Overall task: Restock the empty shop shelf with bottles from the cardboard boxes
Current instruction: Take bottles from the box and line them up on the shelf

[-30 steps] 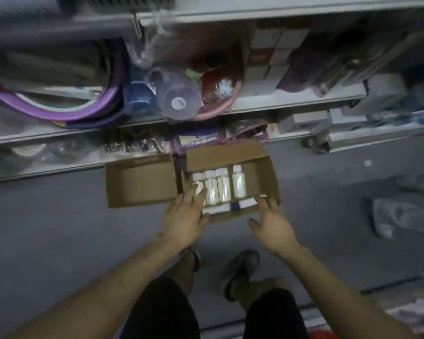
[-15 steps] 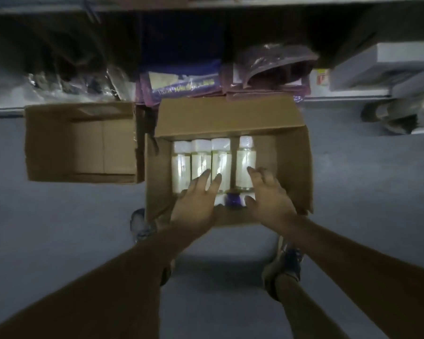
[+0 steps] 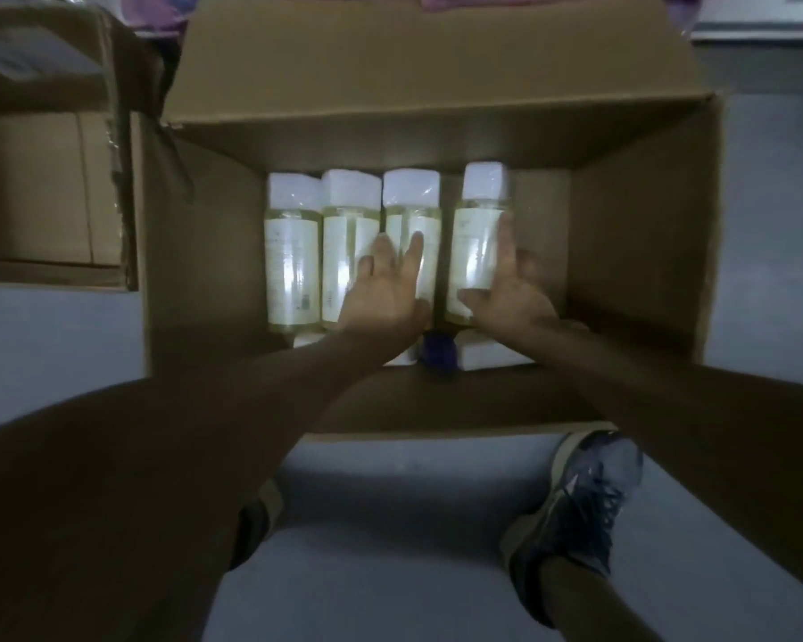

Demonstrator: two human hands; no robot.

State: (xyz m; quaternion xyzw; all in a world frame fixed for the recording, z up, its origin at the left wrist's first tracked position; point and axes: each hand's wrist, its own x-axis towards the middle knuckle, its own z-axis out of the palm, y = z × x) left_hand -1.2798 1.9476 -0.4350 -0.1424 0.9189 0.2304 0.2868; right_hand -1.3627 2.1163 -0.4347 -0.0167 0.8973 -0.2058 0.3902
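Four pale bottles (image 3: 293,266) with white caps in the box (image 3: 640,252); left hand (image 3: 383,294) flat, released, right hand (image 3: 506,294) grasping one

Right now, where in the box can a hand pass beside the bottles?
Free: bare floor between the rightmost bottle and the box right wall, and between the leftmost bottle and the left wall. Crowded: the bottles lie nearly side by side, with more near the front wall.
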